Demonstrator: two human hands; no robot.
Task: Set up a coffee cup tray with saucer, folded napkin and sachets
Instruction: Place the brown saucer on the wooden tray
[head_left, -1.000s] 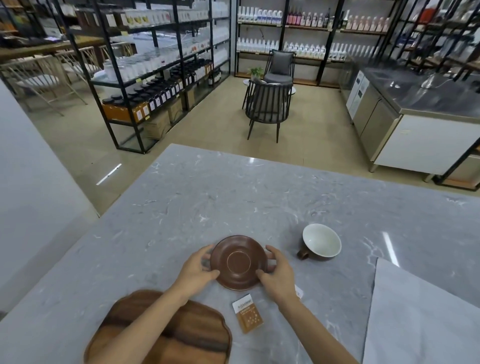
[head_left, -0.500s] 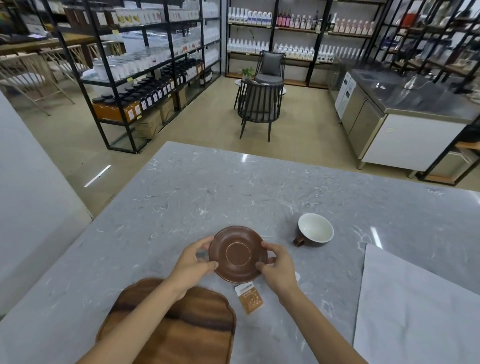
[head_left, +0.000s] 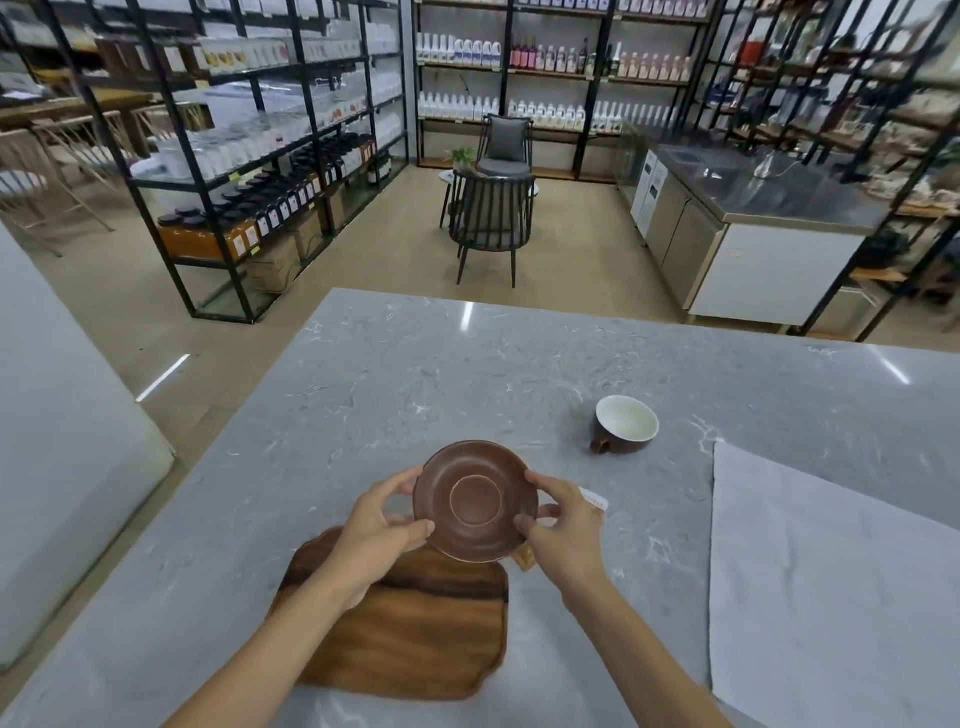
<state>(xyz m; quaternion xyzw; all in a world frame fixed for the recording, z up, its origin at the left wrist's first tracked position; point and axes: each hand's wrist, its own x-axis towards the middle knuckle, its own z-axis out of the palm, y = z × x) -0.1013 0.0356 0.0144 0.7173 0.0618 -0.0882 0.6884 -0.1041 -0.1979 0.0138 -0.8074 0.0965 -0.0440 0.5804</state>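
The saucer (head_left: 475, 501) is held level over the far edge of the wooden tray (head_left: 410, 639), so the tray's middle lies toward the person. The 2 hands share it evenly: the left hand (head_left: 376, 525) pinches its left rim, the right hand (head_left: 563, 530) its right rim, fingers curled on the edge.

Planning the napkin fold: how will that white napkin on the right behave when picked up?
Napkin lies flat, thin and wide on the table, so it is probably light and floppy, drooping if lifted by one corner. With its edge flush to the surface, it may need pinching or sliding to lift.
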